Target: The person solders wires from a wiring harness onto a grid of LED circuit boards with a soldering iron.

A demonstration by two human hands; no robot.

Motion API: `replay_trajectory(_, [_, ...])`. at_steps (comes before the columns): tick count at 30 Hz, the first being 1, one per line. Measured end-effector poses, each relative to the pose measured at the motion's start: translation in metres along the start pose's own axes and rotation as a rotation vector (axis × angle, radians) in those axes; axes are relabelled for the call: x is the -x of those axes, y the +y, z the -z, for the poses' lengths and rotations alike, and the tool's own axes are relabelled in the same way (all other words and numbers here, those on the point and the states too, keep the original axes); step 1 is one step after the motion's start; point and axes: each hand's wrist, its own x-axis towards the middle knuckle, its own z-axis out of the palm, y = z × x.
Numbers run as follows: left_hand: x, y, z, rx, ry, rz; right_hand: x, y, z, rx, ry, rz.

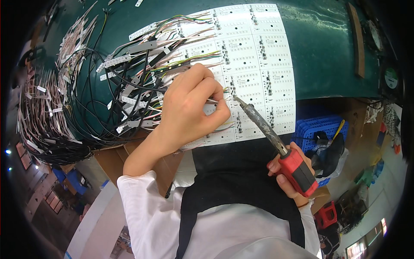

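Observation:
A white panel of circuit boards [278, 52], with small black parts in columns, lies on the green table. Thin coloured wires [207, 55] run onto it from the left. My left hand [189, 105] is over the panel's lower middle, thumb and forefinger pinched on a thin wire whose end shows beside the fingertips. My right hand [284, 181] grips the red and black handle of a soldering iron [264, 127]. Its tip points up and left, close to a row of parts just right of my left fingertips. Whether it touches the board, I cannot tell.
Black cables with light strips [116, 62] crowd the left of the green table [319, 52], beside a thick bundle of wires [43, 108]. A wooden bar [356, 41] lies at the right. Below the table edge, a blue basket [308, 129] holds bags and dark items.

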Motion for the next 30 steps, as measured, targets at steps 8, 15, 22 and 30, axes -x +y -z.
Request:
replay_trajectory(8, [-0.001, -0.001, 0.001, 0.011, -0.010, -0.016, -0.001, -0.002, -0.009, -0.076, 0.094, -0.070])
replay_trajectory(15, [-0.001, -0.001, 0.002, 0.015, -0.022, 0.000, 0.001, 0.000, -0.007, -0.029, 0.076, -0.035])
replay_trajectory(22, [-0.003, 0.001, 0.003, 0.049, -0.052, 0.043, -0.004, -0.004, -0.001, -0.518, 0.328, 0.029])
replay_trajectory(30, [-0.005, 0.004, 0.010, 0.024, -0.111, 0.015, -0.060, 0.019, 0.056, -0.853, 0.390, 0.242])
